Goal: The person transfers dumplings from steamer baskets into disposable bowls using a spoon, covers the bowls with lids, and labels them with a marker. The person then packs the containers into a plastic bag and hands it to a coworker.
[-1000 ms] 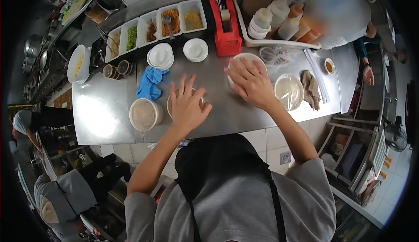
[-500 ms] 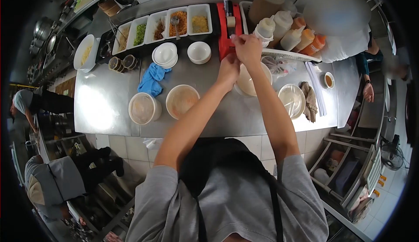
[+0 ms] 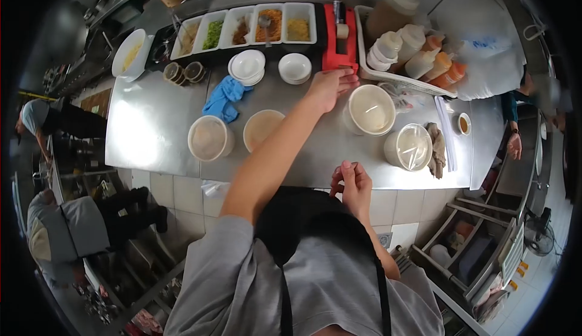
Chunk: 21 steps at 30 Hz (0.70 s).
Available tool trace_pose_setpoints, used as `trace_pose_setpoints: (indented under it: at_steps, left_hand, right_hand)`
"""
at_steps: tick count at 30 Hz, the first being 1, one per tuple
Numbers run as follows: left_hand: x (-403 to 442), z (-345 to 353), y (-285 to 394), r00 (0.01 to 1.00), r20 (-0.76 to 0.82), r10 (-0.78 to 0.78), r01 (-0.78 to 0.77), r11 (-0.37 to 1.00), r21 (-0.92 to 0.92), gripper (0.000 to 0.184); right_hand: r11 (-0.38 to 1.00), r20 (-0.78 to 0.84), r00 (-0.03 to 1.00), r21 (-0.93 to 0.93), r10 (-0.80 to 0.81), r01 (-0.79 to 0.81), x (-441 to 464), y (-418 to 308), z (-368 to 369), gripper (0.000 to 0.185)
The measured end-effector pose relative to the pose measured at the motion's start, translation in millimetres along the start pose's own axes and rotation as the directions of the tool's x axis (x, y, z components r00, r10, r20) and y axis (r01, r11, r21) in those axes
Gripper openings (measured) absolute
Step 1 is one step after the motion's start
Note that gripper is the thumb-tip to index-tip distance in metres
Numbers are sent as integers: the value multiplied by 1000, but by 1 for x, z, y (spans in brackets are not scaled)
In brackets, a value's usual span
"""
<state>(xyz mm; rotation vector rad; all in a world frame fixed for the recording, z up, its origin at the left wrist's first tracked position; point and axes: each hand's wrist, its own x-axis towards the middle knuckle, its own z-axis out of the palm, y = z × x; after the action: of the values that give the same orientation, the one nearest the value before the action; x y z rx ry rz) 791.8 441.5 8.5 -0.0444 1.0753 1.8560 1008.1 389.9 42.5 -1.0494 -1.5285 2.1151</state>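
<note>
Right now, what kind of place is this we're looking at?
It's probably a restaurant or takeaway kitchen: you can see a stainless-steel counter, white topping trays with chopped food in them, and a cluster of squeeze bottles.

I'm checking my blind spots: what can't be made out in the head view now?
In the head view:
Red tape dispenser: near end, partly hidden by the left hand.
Right hand: too small to tell whether it holds anything.
Half-covered tub: lower right side, hidden by the left forearm.
Rightmost tub: contents, obscured by glare on top.
</note>
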Motion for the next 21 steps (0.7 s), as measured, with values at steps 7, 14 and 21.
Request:
trace_pose_setpoints:
  at_steps: [7, 14, 21]
  left_hand:
    - [1, 0, 13, 996, 23, -90, 88, 993, 78, 20]
    - [-112, -85, 83, 946, 131, 297, -324, 837, 441, 32]
    - [-113, -139, 51, 896, -211, 390, -177, 751, 636, 21]
  right_hand:
    - [996, -21, 999, -76, -45, 44, 3, -3, 12, 32]
    - [997, 261, 964, -66, 57, -41, 0, 19, 37, 34]
    - [943, 305, 950, -330, 72, 35, 26, 62, 46, 40]
